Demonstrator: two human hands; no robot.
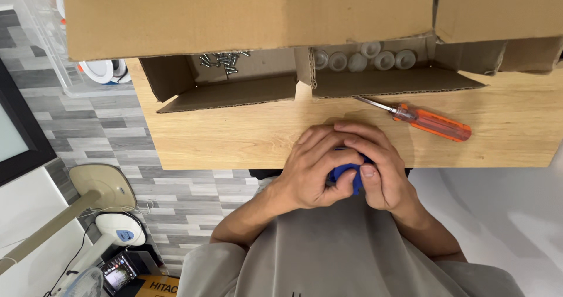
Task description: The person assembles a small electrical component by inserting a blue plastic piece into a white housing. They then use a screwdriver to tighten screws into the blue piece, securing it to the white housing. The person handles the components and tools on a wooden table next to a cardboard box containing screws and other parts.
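My left hand (308,171) and my right hand (378,168) are clasped together at the near edge of the wooden table (234,135), both wrapped around a small blue object (345,174). Only a bit of the blue object shows between my fingers; its shape is mostly hidden. An orange-handled screwdriver (431,122) lies on the table just beyond my right hand, its metal tip pointing left.
Two open cardboard boxes stand at the table's far side: the left box (223,91) holds several screws (223,59), the right box (381,83) holds several white round parts (369,59). A fan base (102,185) and grey tiled floor lie to the left.
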